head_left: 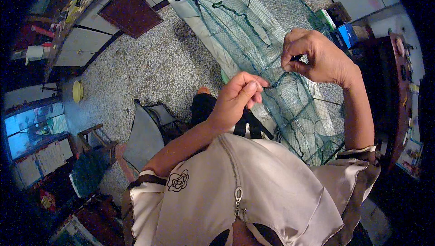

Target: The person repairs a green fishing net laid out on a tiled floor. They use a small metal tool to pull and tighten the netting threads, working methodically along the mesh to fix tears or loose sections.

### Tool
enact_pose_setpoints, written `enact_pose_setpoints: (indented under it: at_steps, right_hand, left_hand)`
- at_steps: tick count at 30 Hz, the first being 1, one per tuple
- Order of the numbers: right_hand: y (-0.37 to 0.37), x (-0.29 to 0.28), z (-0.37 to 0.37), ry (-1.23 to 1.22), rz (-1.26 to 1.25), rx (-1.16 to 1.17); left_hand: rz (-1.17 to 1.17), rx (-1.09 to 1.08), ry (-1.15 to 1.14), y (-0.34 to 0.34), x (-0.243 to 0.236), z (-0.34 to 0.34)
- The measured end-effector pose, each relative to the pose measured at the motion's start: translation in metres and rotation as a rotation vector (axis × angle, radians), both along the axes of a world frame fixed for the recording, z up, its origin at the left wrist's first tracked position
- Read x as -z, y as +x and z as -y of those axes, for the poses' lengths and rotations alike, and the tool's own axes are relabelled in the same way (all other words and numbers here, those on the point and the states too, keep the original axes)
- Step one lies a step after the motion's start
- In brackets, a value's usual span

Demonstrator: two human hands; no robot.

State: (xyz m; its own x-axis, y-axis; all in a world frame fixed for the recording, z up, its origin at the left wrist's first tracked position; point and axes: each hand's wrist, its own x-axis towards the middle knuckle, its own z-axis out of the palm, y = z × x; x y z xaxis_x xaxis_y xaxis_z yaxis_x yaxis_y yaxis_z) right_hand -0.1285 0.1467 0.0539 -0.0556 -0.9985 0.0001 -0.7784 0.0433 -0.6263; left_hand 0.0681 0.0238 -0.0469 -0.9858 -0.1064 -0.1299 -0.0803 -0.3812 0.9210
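Note:
A long green mesh net (pixel 240 24), with darker cords along its edges, stretches from the far side down to my right, beside my lap. My left hand (pixel 240 94) is closed at the net's near left edge, thumb against the fingers, pinching a dark cord of it. Higher and to the right, my right hand (pixel 312 55) is bent at the wrist, thumb and forefinger pressed together over the mesh. What sits between those fingertips is too small to make out. Under the net lies a pale sheet (pixel 208 42).
Speckled flooring (pixel 149 60) spreads to the left. A grey chair (pixel 145 132) stands close by my left arm. Cabinets (pixel 81 46) line the far left, with a dark red board (pixel 130 11) before them. A blue box (pixel 346 35) is at the right, near dark furniture.

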Motion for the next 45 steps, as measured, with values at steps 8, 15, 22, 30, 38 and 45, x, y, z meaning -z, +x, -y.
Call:
enact_pose_setpoints:
  at_steps: [8, 15, 22, 30, 38, 45]
  right_hand:
    - [0.017, -0.003, 0.015, 0.200, 0.061, 0.010]
    - [0.040, 0.011, 0.020, 0.097, 0.042, -0.120]
    - [0.054, 0.006, 0.014, -0.046, -0.152, -0.045]
    - [0.094, 0.008, 0.016, -0.166, -0.192, -0.115]
    - [0.112, -0.027, 0.027, -0.391, 0.537, 0.133]
    - [0.086, -0.105, -0.006, -0.946, 0.941, 0.566]
  left_hand:
    - [-0.011, -0.065, 0.500, 0.001, 0.027, -0.013]
    - [0.097, -0.113, 0.833, 0.002, 0.030, -0.020]
    - [0.108, -0.094, 0.958, 0.009, 0.032, -0.022]
    - [0.270, -0.142, 0.910, 0.010, -0.003, -0.018]
    - [-0.395, -0.195, -0.568, -0.002, 0.004, -0.012]
    - [-0.467, -0.174, -0.912, -0.014, -0.029, -0.013]
